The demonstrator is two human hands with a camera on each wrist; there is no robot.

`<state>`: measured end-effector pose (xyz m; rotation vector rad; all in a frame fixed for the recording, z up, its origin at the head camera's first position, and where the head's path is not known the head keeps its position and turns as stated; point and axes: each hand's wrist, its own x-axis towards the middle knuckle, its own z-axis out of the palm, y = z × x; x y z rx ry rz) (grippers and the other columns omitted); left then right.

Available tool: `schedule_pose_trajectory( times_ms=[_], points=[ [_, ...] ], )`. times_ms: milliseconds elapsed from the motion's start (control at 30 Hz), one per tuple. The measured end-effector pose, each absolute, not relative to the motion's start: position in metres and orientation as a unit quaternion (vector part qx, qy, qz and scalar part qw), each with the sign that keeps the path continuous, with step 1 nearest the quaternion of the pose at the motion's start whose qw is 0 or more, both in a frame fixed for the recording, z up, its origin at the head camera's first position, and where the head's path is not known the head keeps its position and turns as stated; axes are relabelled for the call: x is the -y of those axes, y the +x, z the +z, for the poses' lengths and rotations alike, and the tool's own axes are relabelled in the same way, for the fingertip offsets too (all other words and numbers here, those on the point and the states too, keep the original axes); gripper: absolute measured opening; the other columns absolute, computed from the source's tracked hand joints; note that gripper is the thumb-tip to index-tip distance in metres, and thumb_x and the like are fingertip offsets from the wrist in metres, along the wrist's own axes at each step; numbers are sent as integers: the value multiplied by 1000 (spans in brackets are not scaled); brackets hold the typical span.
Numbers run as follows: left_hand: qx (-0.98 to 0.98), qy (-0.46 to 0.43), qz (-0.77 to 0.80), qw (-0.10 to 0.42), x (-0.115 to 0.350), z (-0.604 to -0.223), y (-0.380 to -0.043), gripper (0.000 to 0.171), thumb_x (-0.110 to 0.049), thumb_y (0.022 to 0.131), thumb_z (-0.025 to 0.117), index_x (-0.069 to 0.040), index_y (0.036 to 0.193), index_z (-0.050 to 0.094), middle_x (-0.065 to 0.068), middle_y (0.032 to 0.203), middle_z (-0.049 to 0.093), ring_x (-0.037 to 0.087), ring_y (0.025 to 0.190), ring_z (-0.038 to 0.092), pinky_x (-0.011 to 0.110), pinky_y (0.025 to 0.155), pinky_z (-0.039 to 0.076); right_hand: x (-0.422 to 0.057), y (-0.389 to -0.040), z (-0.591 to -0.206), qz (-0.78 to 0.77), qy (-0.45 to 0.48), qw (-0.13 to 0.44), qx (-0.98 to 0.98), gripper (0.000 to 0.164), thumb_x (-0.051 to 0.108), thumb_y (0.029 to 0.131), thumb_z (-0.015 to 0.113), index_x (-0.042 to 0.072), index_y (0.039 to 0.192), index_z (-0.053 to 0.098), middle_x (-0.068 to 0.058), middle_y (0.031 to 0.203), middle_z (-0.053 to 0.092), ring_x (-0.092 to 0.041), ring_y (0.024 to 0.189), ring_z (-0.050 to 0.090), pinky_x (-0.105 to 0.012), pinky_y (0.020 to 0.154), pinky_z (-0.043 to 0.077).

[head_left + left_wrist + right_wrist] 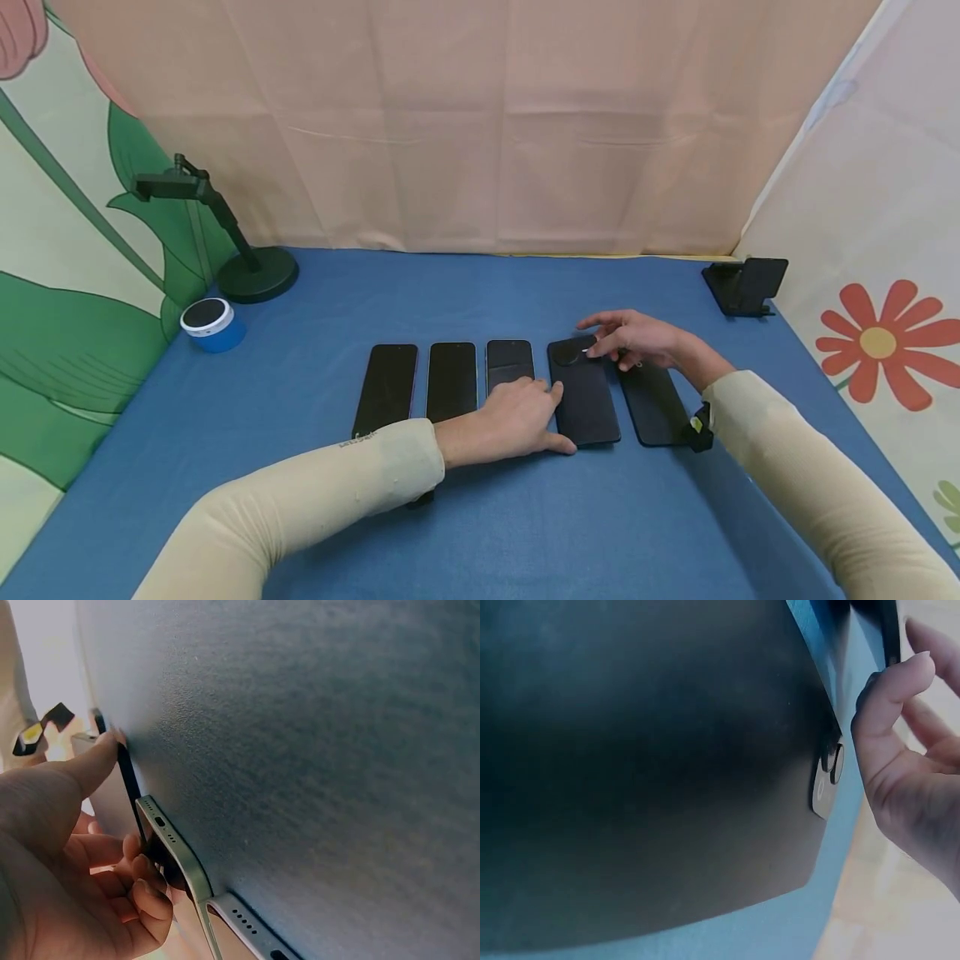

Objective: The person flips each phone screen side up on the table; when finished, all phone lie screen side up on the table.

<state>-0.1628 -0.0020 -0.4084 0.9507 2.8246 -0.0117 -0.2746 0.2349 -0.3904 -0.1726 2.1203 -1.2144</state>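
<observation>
A row of phones lies on the blue table. The fourth from the left, a black phone [583,400] with a round camera patch, has its back up. My left hand [521,417] holds its lower left corner, thumb at the near edge and index finger along the side; the other fingers are curled over the third phone [510,358]. At the top end of the black phone, my right hand [637,337] grips its edge between thumb and fingers. Close beside it, under the right wrist, lies another dark phone [667,787], back up, with camera lenses at one corner.
Two screen-up phones, one at the far left [386,383] and one beside it [452,379], complete the row. A black stand arm [258,275] and a blue-and-white round container [213,325] stand at the back left. A black phone stand [750,287] sits at the back right.
</observation>
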Motion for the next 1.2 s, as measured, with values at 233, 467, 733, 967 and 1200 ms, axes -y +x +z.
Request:
schedule_pose_trajectory(
  times_ms=[233, 467, 733, 967, 1200],
  points=[
    [-945, 318, 9, 82, 5, -408, -162, 89, -73, 84, 62, -14, 149, 50, 5, 135, 64, 20, 117, 64, 36, 78, 59, -237, -271, -388, -461, -109, 331, -816, 59, 12, 93, 68, 11, 149, 48, -11, 104, 51, -18, 59, 45, -32, 55, 44],
    [-942, 328, 17, 74, 7, -409, -161, 88, -73, 84, 62, -14, 149, 50, 5, 132, 65, 21, 114, 64, 35, 77, 59, -236, -271, -385, -433, -114, 325, -833, 54, 13, 91, 71, 11, 143, 56, -15, 122, 56, -18, 62, 47, -34, 54, 45],
    [-941, 332, 15, 70, 7, -407, -163, 87, -73, 85, 62, -15, 149, 50, 5, 133, 65, 21, 115, 64, 35, 75, 59, -234, -274, -371, -368, -122, 344, -855, 56, 15, 91, 72, 14, 144, 56, -12, 106, 53, -18, 61, 44, -33, 55, 45],
    [-940, 334, 25, 71, 8, -406, -162, 87, -70, 85, 64, -13, 148, 51, 5, 132, 65, 20, 115, 64, 34, 78, 59, -233, -278, -362, -339, -127, 360, -860, 59, 16, 90, 74, 14, 146, 55, -12, 112, 52, -16, 58, 43, -32, 57, 48],
    [-933, 339, 85, 88, 5, -403, -160, 89, -70, 87, 61, -16, 155, 41, 5, 127, 66, 16, 107, 65, 30, 78, 57, -232, -281, -357, -322, -142, 360, -864, 60, 17, 90, 74, 12, 146, 54, -12, 109, 53, -16, 59, 43, -34, 58, 52]
  ],
)
